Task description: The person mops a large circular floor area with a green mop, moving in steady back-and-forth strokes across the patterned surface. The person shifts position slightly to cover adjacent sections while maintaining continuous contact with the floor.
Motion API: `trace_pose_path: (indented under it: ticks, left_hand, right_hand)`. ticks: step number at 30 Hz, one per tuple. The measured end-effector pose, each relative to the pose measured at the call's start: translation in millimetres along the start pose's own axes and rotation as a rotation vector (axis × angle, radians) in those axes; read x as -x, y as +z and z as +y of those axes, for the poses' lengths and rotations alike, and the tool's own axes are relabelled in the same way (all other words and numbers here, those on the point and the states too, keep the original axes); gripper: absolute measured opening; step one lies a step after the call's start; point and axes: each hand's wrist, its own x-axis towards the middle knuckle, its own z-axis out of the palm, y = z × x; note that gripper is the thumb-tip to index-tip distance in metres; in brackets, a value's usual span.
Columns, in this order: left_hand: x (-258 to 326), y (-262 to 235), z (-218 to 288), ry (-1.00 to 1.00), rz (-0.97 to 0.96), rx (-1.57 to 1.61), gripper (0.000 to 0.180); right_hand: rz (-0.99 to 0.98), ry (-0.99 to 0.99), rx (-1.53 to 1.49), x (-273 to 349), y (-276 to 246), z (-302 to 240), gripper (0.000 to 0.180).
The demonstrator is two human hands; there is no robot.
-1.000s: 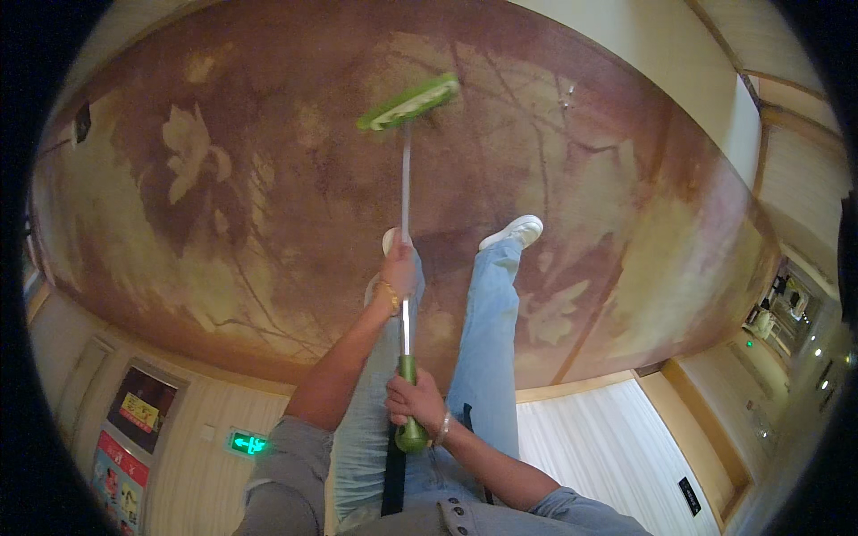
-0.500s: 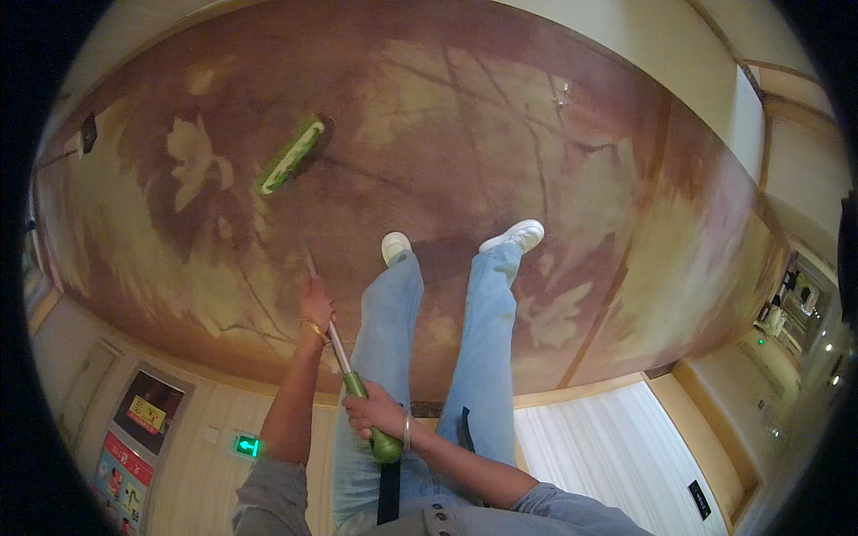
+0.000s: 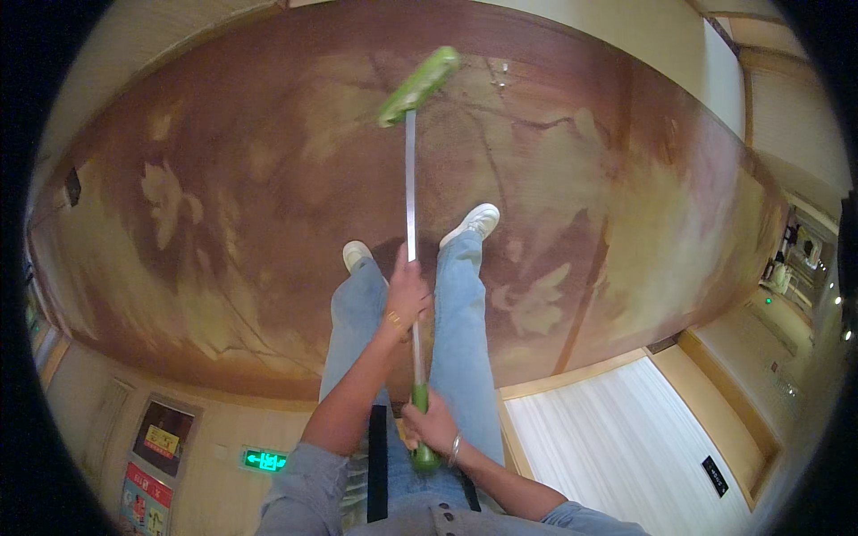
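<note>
Carpet fills most of the view: maroon-brown ground, mottled yellowish patches, large pale flower shapes near the left edge and right of the legs, thin dark branch lines, fisheye-bowed edges. Long-handled floor tool is out in front of the person, its pole running from the near edge side toward the far edge. Green head is slanted, right end toward the far edge, a bit blurred; can't tell if it is touching the carpet. Left hand has its fingers wrapped round the metal pole partway up, gold bracelet at the wrist; right hand is curled round the green handle at the lower end, silver bangle at the wrist. White shoes stand apart on the carpet, toes toward the far edge, pale blue jeans above. Tiny pale specks just right of the head, near the far edge, too small to identify. Small dark object by the left edge, unclear. Beyond the near edge: cream wall with a lit green sign, dark framed poster and red-topped poster to its left; white ribbed panel right of the legs, black plate beside it. Small bright lights past the right edge.
</note>
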Motion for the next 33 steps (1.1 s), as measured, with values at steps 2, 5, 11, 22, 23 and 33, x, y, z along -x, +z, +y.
trace_pose_path:
  ticks: [2,5,11,22,23,33]
  left_hand:
    - [17.2,-10.6,1.7,-0.141,0.211,0.176,0.044]
    - [25.9,-32.9,-0.5,-0.071,0.502,0.011,0.025]
    - [-27.0,15.1,-75.7,-0.183,0.404,0.07,0.018]
    - [-62.5,285.3,-94.8,-0.167,0.16,-0.159,0.051]
    - [-55.9,281.8,-91.6,-0.143,0.202,-0.187,0.052]
    - [-126.9,182.6,-113.1,-0.207,0.511,-0.298,0.016]
  right_hand:
    - [-0.05,0.051,0.078,9.9,-17.7,0.5,0.018]
    - [-0.18,0.1,0.157,3.7,-39.1,-9.6,0.023]
    - [-0.128,0.205,0.023,14.1,-125.1,-50.3,0.023]
    - [0.087,0.051,0.104,103.4,-251.8,-122.3,0.026]
    - [0.097,0.06,0.174,107.4,-255.6,-124.1,0.027]
    - [-0.086,0.128,0.194,76.1,-275.5,-157.0,0.021]
